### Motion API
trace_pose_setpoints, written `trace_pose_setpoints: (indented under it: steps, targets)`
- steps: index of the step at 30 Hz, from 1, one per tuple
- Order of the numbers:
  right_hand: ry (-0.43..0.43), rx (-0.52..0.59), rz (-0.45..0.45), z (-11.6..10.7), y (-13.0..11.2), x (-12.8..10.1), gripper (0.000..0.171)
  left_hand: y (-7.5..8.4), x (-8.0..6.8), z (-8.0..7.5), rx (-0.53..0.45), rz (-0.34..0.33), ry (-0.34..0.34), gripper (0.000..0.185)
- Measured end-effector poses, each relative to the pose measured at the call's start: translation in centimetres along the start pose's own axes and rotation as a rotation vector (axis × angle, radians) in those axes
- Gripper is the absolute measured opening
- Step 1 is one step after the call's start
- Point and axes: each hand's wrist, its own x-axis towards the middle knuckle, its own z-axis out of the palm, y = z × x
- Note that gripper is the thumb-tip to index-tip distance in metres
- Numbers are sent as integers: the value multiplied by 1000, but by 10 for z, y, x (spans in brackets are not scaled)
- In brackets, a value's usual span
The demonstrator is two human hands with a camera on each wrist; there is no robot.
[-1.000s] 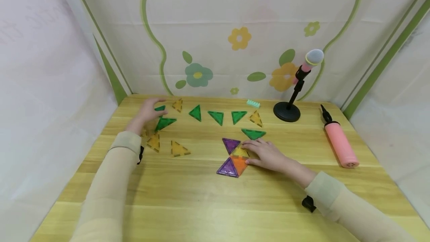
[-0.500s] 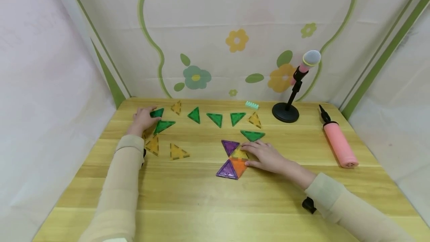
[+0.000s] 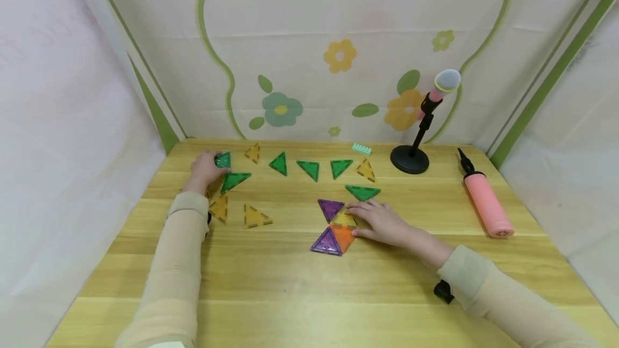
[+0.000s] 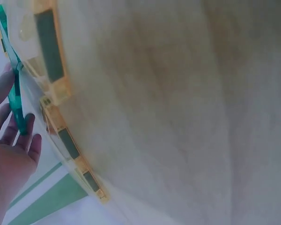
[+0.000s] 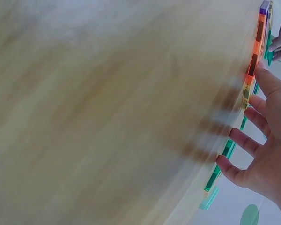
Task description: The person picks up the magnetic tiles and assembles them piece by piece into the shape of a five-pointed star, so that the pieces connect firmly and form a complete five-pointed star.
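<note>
On the wooden table (image 3: 290, 283), the right hand (image 3: 384, 223) lies flat with fingers straight on the joined purple, yellow and orange triangle tiles (image 3: 335, 227) near the middle. At the far left, the left hand (image 3: 205, 168) pinches a green triangle tile (image 3: 223, 160), tilting it up on edge beside another green tile (image 3: 234, 180).

- The left hand (image 4: 7, 154) sits at the lower left edge, its fingers (image 4: 33, 140) touching a thin green tile (image 4: 15, 89) seen edge-on.
- Yellow tiles (image 4: 49, 51) lie flat on the pale wooden worktop (image 4: 178, 117), just beside the green one.
</note>
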Motion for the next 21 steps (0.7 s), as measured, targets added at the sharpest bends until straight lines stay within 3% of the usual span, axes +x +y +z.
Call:
trace_pose_setpoints:
  steps: [7, 12, 21]
  targets:
    - [-10, -6, 1, -2, 0, 0, 55, 6, 0, -5, -227, 27, 132, 40]
    - [-10, -7, 1, -1, 0, 0, 54, 14, -3, -13, -255, 25, 225, 30]
    - [-9, -3, 3, 0, 2, 1, 54, 44, -12, -24, -274, 24, 251, 29]
